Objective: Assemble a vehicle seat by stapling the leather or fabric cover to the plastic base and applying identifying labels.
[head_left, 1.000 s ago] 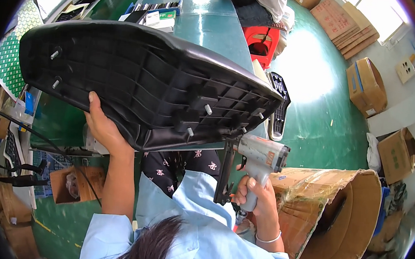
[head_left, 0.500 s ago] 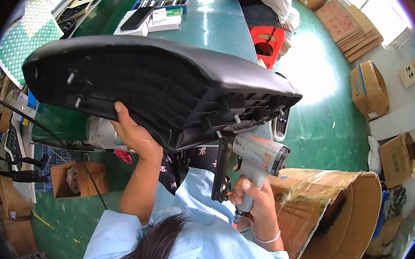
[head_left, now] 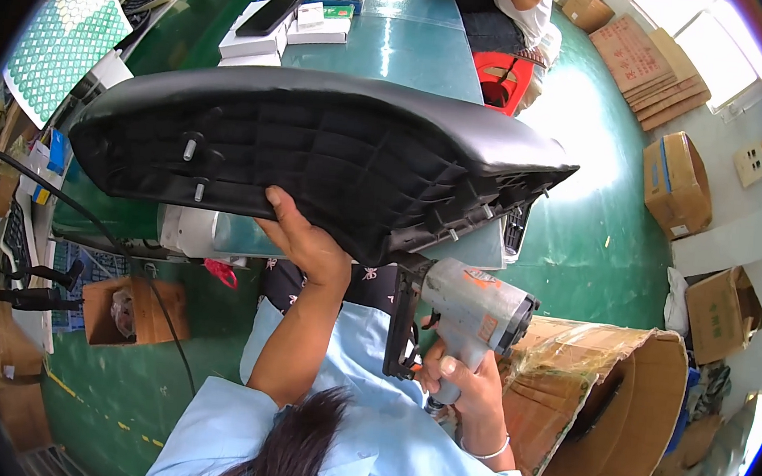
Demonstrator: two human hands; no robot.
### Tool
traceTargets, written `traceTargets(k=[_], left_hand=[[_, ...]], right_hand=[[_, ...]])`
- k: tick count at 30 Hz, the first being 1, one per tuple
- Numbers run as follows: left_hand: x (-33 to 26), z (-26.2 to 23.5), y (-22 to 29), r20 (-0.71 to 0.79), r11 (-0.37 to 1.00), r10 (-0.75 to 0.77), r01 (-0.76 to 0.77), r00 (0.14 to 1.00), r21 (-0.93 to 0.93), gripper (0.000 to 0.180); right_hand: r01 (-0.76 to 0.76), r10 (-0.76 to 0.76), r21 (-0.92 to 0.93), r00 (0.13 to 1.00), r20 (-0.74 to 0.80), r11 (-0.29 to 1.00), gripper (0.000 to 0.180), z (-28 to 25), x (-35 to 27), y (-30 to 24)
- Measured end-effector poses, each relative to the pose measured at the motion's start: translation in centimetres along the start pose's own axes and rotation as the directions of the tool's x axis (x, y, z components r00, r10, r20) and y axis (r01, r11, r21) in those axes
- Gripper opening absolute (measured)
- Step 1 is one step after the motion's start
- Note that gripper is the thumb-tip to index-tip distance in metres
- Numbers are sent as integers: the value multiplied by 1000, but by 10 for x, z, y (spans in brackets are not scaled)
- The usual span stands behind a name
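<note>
A long black padded vehicle seat (head_left: 316, 157) is held up above the near end of the table, its ribbed plastic underside turned toward me. Several metal studs stick out of that underside. My left hand (head_left: 313, 249) grips the seat's lower edge, thumb on the underside; its other fingers are partly hidden. A grey pneumatic staple gun (head_left: 470, 303) is in my right hand (head_left: 468, 384), fingers wrapped round its handle. The gun's nose is at the seat's lower edge, right of my left hand; whether it touches I cannot tell.
White boxes (head_left: 317, 32) and a black phone (head_left: 269, 16) lie on the green table (head_left: 414, 44). A person sits beyond, by a red stool (head_left: 501, 79). At my right stands a large open carton (head_left: 559, 359). A black hose (head_left: 161, 297) hangs at the left, near a small carton (head_left: 174, 311).
The seat has shifted right and tilted, its right end lower relative to its left. My left hand has gone right with it. The staple gun stays close to the seat's lower edge.
</note>
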State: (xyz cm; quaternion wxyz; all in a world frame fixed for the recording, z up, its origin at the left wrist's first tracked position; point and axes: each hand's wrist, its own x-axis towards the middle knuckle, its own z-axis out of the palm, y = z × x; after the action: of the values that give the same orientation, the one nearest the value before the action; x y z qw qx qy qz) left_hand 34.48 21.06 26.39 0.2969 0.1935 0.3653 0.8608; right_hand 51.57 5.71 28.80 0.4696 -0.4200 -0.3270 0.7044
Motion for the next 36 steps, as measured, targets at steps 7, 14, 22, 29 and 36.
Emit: traceTargets(k=[7, 14, 22, 29, 36], left_hand=[[-17, -10, -5, -24, 994, -36, 38, 999, 101, 53], [-35, -93, 32, 198, 566, -822, 727, 534, 390, 34], [-4, -123, 105, 710, 534, 445, -799, 545, 278, 17], [48, -165, 95, 488, 898, -340, 123, 804, 423, 58], [16, -165, 85, 423, 866, -259, 14, 868, 500, 57]], right_hand=[[-83, 62, -219, 993, -102, 972, 45, 4, 16, -8], [-73, -8, -409, 981, -193, 910, 40, -35, 22, -18], [-96, -37, -527, 971, -236, 845, 36, -34, 32, -35], [-92, -53, -498, 962, -269, 862, 28, -42, 31, -18], [61, -279, -520, 893, -352, 852, 27, -25, 14, -9]])
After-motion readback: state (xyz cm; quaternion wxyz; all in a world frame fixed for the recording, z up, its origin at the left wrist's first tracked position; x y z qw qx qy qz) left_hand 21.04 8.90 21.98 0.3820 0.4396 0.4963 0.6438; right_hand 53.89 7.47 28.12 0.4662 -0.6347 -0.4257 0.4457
